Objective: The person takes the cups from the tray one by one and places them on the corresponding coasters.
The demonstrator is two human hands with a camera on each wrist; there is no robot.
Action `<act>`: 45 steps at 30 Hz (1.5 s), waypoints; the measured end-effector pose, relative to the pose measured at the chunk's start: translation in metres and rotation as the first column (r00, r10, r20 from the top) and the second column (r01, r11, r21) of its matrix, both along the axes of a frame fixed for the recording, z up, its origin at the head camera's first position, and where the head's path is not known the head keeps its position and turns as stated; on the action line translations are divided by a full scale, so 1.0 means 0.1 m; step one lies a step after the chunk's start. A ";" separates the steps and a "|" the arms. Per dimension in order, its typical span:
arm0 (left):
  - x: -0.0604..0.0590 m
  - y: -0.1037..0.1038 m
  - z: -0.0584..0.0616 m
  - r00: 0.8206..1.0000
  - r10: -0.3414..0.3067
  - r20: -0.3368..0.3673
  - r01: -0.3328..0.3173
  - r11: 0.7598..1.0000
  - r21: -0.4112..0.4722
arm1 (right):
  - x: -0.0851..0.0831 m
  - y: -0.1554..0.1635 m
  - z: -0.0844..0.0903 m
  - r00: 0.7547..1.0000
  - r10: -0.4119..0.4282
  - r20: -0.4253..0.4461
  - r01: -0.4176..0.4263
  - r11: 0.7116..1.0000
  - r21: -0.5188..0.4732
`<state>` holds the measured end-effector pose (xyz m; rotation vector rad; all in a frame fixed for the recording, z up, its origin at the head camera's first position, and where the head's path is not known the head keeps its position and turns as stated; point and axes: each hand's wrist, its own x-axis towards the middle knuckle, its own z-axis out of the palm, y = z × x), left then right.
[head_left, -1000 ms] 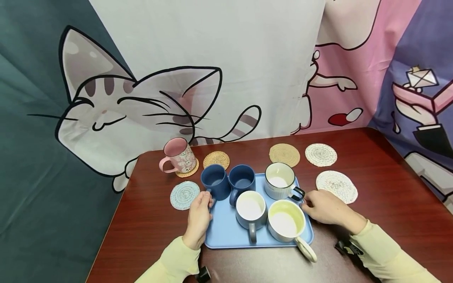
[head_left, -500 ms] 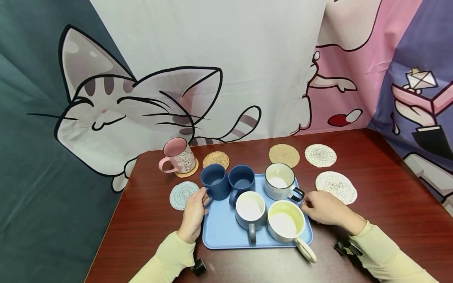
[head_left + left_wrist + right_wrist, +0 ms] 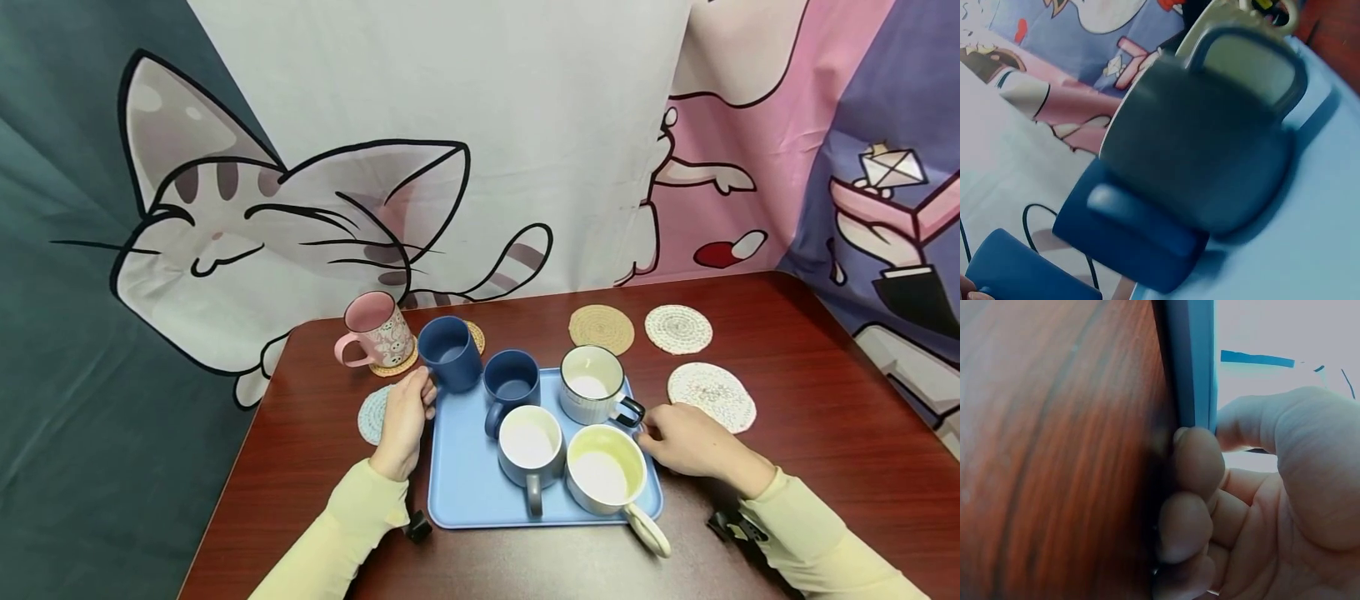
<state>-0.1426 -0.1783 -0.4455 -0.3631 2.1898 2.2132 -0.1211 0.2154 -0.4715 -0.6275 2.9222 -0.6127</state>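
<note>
Six mugs total here. Nearest on the blue tray [image 3: 468, 492]: a cream mug [image 3: 606, 477] at the front right corner with its handle poking over the edge, and a grey-blue mug [image 3: 531, 446] just left of it. Behind those, a white mug with a dark handle [image 3: 595, 393] at the back right and a dark blue mug [image 3: 512, 385] mid-back. So four still sit on the tray.

The fifth, another dark blue mug [image 3: 450, 352], is lifted off the tray's back left corner; the left hand [image 3: 402, 421] has its fingers curled round the handle. The right hand [image 3: 686, 439] pinches the tray's right rim, fingertips [image 3: 1200, 462] curled under the edge and thumb on top.

Six coasters: a pale blue coaster [image 3: 370, 414] half hidden behind the left hand, a white speckled coaster [image 3: 711, 395] past the right hand, then along the back a straw coaster [image 3: 602, 328], a white coaster [image 3: 678, 328], one mostly blocked by the lifted mug, and one under the pink mug [image 3: 377, 335] at the back left.

The counter [image 3: 825, 433] is dark reddish wood, and a cartoon cat curtain [image 3: 262, 225] hangs behind.
</note>
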 end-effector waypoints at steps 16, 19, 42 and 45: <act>-0.48 -0.07 -0.09 0.999 -0.034 -0.001 0.034 0.999 0.011 | 0.00 0.02 0.00 1.000 -0.003 0.008 0.003 1.000 0.003; -0.55 -0.07 -0.10 1.000 -0.027 0.004 0.027 0.999 0.016 | 0.00 0.02 0.00 1.000 -0.004 0.009 0.004 1.000 0.002; -0.63 -0.15 -0.25 1.000 0.004 -0.010 -0.006 0.979 -0.203 | 0.00 0.01 -0.02 1.000 0.008 -0.011 -0.008 1.000 0.008; -0.61 -0.17 -0.25 1.000 0.005 -0.020 -0.009 0.976 -0.215 | 0.00 0.01 -0.02 1.000 0.009 -0.011 -0.009 1.000 0.007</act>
